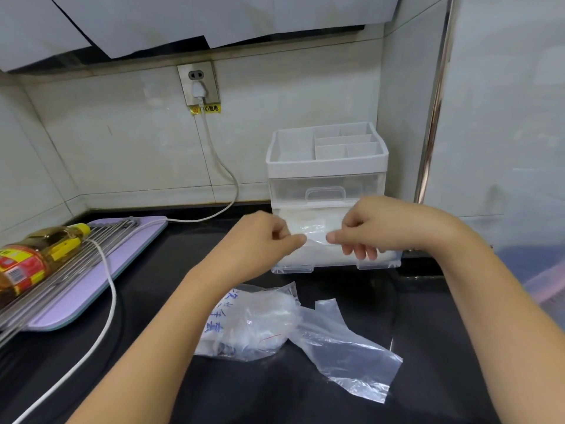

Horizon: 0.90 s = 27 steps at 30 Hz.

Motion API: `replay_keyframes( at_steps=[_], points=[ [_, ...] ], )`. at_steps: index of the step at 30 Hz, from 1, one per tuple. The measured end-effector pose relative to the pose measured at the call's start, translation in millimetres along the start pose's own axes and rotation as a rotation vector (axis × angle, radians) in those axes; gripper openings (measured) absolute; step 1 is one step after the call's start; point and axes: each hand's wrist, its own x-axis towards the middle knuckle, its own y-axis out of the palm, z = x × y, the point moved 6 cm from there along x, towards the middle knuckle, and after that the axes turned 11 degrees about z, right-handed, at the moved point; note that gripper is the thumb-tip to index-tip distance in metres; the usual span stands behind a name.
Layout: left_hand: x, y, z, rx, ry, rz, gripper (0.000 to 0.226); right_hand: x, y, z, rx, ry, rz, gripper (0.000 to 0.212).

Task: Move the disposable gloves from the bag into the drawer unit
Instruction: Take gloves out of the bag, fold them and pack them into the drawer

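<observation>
Pinches one disposable glove (pixel 315 233) at both ends: left hand (pixel 269 237) with thumb and forefinger, right hand (pixel 377 228) likewise. Holds it stretched, long axis crosswise, just above the pulled-out bottom drawer (pixel 379 260) of the drawer unit (pixel 327 166), both hands about equally near. Looks thin, clear, crinkly, limp. Probably needs only a short drop onto the whitish pile (pixel 293 220) inside. Leaves the printed bag (pixel 244 322), crumpled and glossy, in front of the unit.

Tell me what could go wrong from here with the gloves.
1. The glove pinched between left hand and right hand is thin film; it may drape over the front lip of the lower drawer and jam it.
2. The loose plastic beside the bag could be swept away by a forearm.
</observation>
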Motion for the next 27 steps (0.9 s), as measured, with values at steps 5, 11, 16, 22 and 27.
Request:
replay_keyframes(
  at_steps=[5,11,16,22,27],
  points=[
    [-24.3,41.5,32.7,0.017,-0.028,0.328,0.020,-1.2,44.4,-16.4,0.071,0.119,0.292,0.049],
    [-26.5,76.5,57.6,0.061,-0.057,0.446,0.047,-2.7,98.4,-48.9,0.117,0.282,0.386,0.073],
    [-20.9,85.3,61.1,0.058,-0.067,0.438,0.052,-6.5,111.3,-43.4,0.431,0.128,0.375,0.034],
    [-20.7,87.8,53.7,0.136,-0.024,0.423,0.046,-7.7,118.6,-52.6,0.309,0.196,0.272,0.057],
    [-20.4,90.7,41.1,0.062,0.026,0.444,0.037,-12.0,127.8,-53.3,0.172,0.240,0.153,0.060]
  ],
)
